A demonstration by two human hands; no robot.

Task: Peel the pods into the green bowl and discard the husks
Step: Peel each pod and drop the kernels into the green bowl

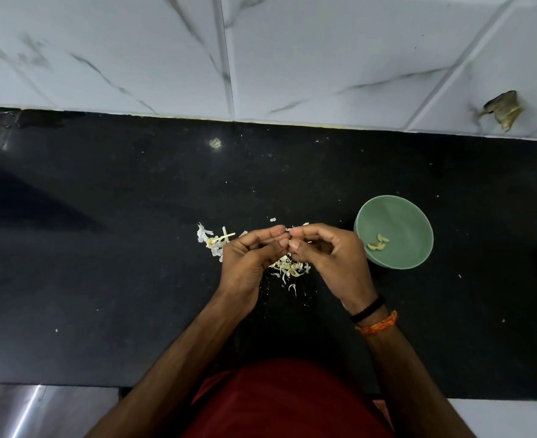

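Both sets of fingertips meet over the counter: left hand and right hand curl inward, pinching a small pale pod between them, mostly hidden by the fingers. Directly under and left of the hands, a loose pile of white husks lies on the black countertop. Green bowl sits just right of the right hand, holding a few peeled pieces.

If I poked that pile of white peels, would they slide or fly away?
Probably they would scatter. The husks look thin, curled and papery, so likely very light and floppy. Flecks already lie strewn across the black counter, which hints that they drift easily. The shiny counter probably lets them slide.
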